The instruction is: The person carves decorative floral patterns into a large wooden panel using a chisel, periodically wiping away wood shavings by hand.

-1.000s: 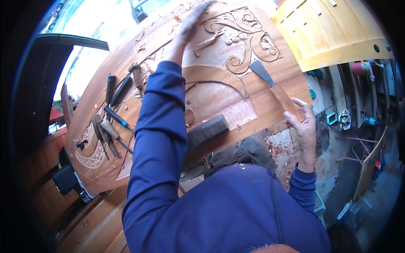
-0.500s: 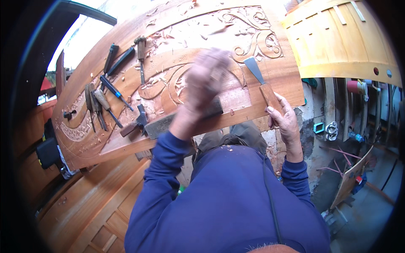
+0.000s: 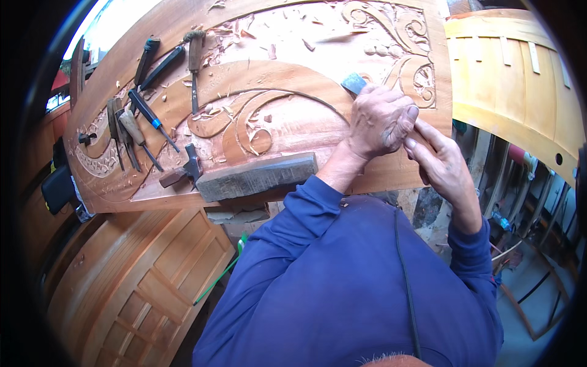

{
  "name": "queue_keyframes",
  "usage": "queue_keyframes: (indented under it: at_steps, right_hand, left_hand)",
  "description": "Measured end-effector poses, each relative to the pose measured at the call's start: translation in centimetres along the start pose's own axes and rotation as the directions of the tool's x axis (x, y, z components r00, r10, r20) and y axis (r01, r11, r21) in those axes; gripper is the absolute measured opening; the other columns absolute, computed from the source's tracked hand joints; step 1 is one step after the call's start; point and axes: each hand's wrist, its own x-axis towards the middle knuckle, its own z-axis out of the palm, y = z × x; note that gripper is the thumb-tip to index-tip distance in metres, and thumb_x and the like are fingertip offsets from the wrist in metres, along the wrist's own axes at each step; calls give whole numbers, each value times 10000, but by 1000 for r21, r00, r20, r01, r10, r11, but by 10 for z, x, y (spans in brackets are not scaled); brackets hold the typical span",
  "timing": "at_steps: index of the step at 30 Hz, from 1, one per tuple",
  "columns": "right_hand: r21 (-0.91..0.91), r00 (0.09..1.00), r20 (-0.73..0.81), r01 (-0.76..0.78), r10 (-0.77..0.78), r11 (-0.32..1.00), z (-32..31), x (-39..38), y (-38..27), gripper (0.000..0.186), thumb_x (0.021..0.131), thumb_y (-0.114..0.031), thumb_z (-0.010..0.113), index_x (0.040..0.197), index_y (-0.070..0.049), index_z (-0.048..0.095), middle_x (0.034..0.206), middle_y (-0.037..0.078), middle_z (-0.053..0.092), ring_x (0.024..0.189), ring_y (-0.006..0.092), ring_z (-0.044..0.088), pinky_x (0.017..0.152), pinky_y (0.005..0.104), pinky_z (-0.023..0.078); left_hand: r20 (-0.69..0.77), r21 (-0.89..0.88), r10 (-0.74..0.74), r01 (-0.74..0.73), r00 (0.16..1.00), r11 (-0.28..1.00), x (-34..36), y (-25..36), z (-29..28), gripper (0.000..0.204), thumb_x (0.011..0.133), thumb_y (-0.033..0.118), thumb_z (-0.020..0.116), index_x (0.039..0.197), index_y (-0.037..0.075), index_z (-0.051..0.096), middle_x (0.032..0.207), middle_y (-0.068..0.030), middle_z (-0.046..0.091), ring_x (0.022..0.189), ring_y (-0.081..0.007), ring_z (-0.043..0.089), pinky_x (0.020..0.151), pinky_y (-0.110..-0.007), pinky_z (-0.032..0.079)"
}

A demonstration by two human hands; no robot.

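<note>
A broad flat chisel (image 3: 353, 83) slants over the right part of a carved wooden panel (image 3: 275, 70), its grey-blue blade end showing past my knuckles. My left hand (image 3: 380, 120) is closed round its blade and neck. Behind it, my right hand (image 3: 445, 164) grips the wooden handle (image 3: 428, 134). Most of the blade is hidden under the left hand. Along the panel's near edge lies a long grey sharpening stone (image 3: 257, 177). Just left of the stone rests a small hammer (image 3: 192, 163) with a dark head.
Several carving chisels lie on the panel's left side, among them a blue-banded one (image 3: 147, 110) and a pale-handled one (image 3: 136, 131). Wood shavings (image 3: 309, 44) litter the carved ground. A panelled door (image 3: 147, 287) stands below left; a yellowish wooden panel (image 3: 507, 79) is at right.
My left hand has swung right from above the panel's middle and closed on the chisel. My right hand still holds the handle. The view has shifted a little.
</note>
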Motion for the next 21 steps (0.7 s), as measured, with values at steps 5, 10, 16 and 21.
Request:
queue_keyframes:
  at_steps: [5,10,16,21]
  right_hand:
    - [-53,998,21,-59,60,997,-3,4,-9,474,1000,-102,668,1425,75,555,1192,187,736,1092,170,684,969,310,528]
    - [48,1000,5,0,0,999,4,11,14,481,1001,-69,658,1444,75,535,1274,186,698,1178,170,636,1015,309,502]
    - [60,993,36,-118,116,991,0,9,-2,486,1008,-66,647,1455,74,519,1277,185,696,1164,166,642,1014,312,504]
    - [44,1000,-1,-19,19,999,6,11,11,499,991,-57,666,1453,70,526,1240,185,716,1106,161,673,983,308,523]
  left_hand:
    - [-72,-121,-23,14,997,993,0,-13,7,359,1006,284,469,762,108,666,723,-69,680,690,-289,662,717,-405,467]
    - [-79,-125,-42,32,996,992,1,-20,9,281,899,299,563,697,116,636,660,-89,615,617,-300,609,644,-426,450]
    - [-85,-132,-16,5,996,991,5,-15,7,287,916,255,518,737,104,684,678,-62,671,636,-281,646,679,-410,475]
    - [-73,-149,-48,36,996,988,4,-17,6,284,907,252,516,728,104,679,686,-66,678,634,-279,645,676,-410,472]
